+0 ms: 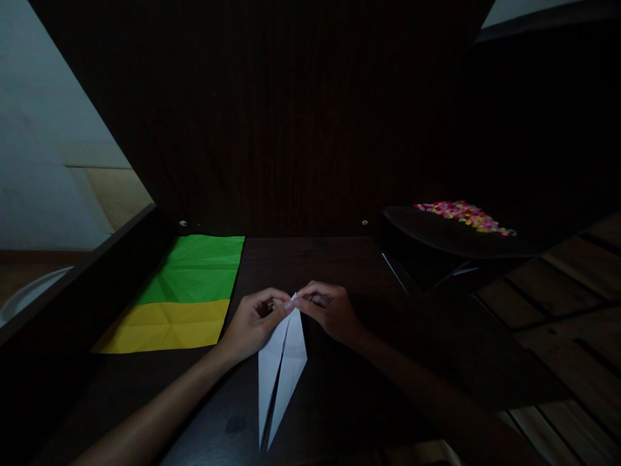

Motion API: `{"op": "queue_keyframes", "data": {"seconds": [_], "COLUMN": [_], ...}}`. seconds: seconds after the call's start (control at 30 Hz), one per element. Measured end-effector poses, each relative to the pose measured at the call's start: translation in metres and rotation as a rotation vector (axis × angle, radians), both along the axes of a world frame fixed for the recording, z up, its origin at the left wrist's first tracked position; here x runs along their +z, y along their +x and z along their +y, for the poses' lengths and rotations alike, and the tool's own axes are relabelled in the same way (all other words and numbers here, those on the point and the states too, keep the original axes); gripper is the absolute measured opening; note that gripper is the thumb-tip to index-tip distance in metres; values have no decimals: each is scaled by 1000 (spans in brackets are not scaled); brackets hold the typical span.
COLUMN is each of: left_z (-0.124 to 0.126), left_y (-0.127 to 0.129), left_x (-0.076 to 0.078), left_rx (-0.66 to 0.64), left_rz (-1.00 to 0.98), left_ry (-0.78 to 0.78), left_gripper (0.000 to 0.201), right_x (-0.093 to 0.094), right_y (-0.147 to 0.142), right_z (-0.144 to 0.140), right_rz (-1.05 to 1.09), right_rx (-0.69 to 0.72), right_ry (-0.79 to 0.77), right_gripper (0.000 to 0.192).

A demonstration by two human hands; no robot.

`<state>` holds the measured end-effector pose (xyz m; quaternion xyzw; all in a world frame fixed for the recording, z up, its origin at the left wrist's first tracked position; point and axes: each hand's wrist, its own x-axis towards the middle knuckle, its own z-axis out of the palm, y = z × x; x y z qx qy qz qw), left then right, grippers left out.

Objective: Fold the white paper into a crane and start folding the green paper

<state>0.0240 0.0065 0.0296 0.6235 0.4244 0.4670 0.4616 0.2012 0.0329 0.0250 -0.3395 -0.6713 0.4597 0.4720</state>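
A white paper (281, 369), folded into a long narrow kite shape, lies on the dark wooden table (339, 401) with its sharp tip pointing toward me. My left hand (255, 323) and my right hand (327, 310) both pinch its far tip, fingertips meeting at the top of the fold. A creased green sheet (196, 268) lies flat to the left, and a creased yellow sheet (167, 327) overlaps its near edge.
A dark board rises behind the table. On the right stands a dark container (451, 243) with a heap of small pink and yellow pieces (466, 215) on top. Wooden slats (572, 304) lie at the right. The table's left edge has a raised dark rim (72, 285).
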Motion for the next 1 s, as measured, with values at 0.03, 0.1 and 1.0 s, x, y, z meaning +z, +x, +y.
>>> {"op": "queue_keyframes", "data": {"seconds": [0.03,0.1,1.0], "left_z": [0,-1,0], "left_y": [0,-1,0], "left_x": [0,0,0], "left_rx": [4,13,23], "left_rz": [9,39,43], "left_ry": [11,36,74], "left_gripper": [21,20,18], "right_x": [0,-1,0], "right_y": [0,-1,1], "right_z": [0,-1,1], "right_rz": [3,-2,7], "right_rx": [8,15,30], "right_ry": [-5,-13,-43], "right_gripper": [11,13,9]}}
